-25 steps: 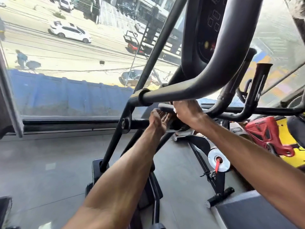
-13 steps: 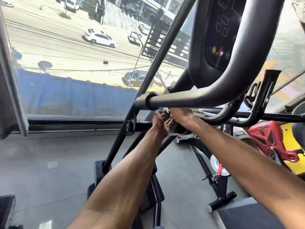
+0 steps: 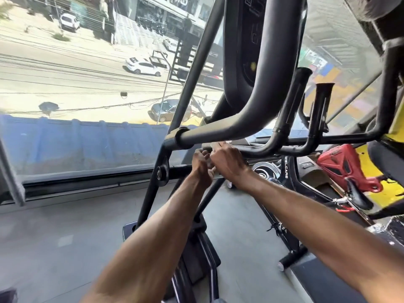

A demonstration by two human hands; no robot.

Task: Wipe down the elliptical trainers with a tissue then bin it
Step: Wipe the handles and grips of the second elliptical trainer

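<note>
The black elliptical trainer (image 3: 240, 119) fills the middle of the view, its console (image 3: 251, 51) overhead and a curved handlebar crossing in front of me. Both hands meet just under that handlebar, at the thinner cross bar (image 3: 273, 150). My right hand (image 3: 228, 164) is curled over the bar's left end, and a sliver of white tissue (image 3: 226, 142) shows at its fingertips. My left hand (image 3: 202, 167) is curled close against the right one, gripping a pale bit of the tissue between them. Most of the tissue is hidden by the fingers.
A large window (image 3: 87, 84) onto the street stands right behind the trainer. A red exercise bike (image 3: 345, 169) and another machine with a chrome flywheel (image 3: 264, 171) stand to the right. Grey floor (image 3: 54, 237) lies to the left.
The view has come closer and tilted up. Both hands stay together and have shifted slightly up toward the handlebar joint.
</note>
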